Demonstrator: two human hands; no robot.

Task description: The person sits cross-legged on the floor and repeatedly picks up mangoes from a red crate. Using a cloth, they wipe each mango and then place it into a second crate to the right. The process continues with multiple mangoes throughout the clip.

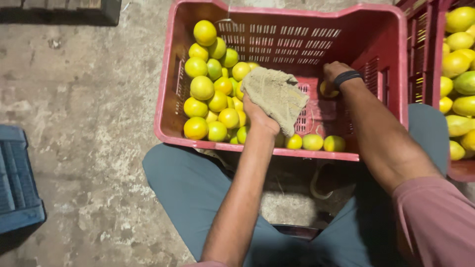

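Observation:
A red plastic crate sits on the floor between my knees. Yellow-green citrus fruits are piled against its left side, and a few more lie along its near edge. My left hand is inside the crate, gripping a beige cloth that drapes over the crate's middle. My right hand, with a dark band on the wrist, reaches down near the right wall and closes on a single yellow fruit.
A second red crate full of yellow-green fruit stands at the right. A dark blue crate lies on the rough concrete floor at the left. A dark object sits at the top left.

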